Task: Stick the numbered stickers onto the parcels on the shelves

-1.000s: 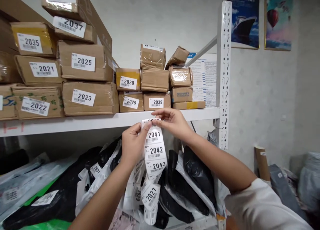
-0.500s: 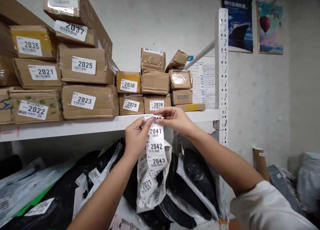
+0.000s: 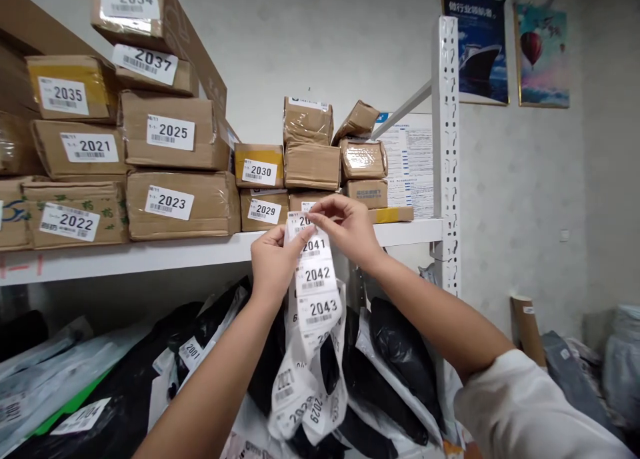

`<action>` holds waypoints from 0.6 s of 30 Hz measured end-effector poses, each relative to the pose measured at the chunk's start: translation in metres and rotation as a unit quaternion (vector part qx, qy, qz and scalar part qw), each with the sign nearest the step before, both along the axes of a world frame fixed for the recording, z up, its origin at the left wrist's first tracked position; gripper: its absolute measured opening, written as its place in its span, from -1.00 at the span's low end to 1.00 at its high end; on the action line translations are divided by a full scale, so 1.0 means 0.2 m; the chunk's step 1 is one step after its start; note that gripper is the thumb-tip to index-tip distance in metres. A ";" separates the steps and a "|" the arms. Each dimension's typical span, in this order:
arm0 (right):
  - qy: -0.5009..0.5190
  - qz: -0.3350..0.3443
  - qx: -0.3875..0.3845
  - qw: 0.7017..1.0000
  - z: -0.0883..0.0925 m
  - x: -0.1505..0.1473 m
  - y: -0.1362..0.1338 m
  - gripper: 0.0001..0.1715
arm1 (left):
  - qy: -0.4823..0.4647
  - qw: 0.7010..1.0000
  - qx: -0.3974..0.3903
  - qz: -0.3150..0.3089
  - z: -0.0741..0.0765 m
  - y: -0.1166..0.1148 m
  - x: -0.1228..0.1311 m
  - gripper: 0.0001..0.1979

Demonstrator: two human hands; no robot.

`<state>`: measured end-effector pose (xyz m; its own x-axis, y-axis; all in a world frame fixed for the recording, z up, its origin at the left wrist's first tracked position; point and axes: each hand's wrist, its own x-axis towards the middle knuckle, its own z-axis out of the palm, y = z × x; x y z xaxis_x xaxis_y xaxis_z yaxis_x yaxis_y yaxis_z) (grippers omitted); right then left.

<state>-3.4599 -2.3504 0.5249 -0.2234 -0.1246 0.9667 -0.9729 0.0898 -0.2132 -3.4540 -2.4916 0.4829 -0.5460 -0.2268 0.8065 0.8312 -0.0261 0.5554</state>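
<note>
A long strip of numbered barcode labels (image 3: 317, 277) hangs from my hands in front of the shelf edge, its lower part looped and curled. My left hand (image 3: 273, 262) pinches the strip near its top, thumb over the paper. My right hand (image 3: 347, 229) has its fingertips closed on the top label, partly covering the number. Labels 2041, 2042 and 2043 read down the strip. Just behind my right hand, a small carton's label is mostly covered. Cardboard box 2029 (image 3: 263, 220) sits left of that carton.
Several labelled cardboard boxes (image 3: 173, 129) are stacked on the white metal shelf (image 3: 220, 254). Black and white plastic parcels (image 3: 400, 339) fill the level below. A perforated white post (image 3: 445, 146) stands at the right, with two posters (image 3: 543, 56) on the wall beyond.
Both hands have risen slightly with the label strip. My right hand now covers more of the top label and the carton behind it. The strip's lower loops have swung.
</note>
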 end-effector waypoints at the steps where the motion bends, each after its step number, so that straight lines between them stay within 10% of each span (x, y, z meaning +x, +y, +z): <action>1: 0.020 -0.013 0.006 1.000 0.03 0.00 0.00 -0.81 | -0.002 1.000 -0.008 -0.009 0.02 -0.01 0.00 -0.67; 11: 0.158 -0.208 -0.027 0.965 0.41 -0.19 -0.04 -0.85 | -0.024 0.988 -0.148 0.032 0.03 -0.11 0.03 -0.68; 18: 0.267 -0.292 -0.042 0.918 0.46 -0.20 0.01 -0.70 | 0.015 0.985 -0.158 0.059 -0.04 -0.17 0.03 -0.64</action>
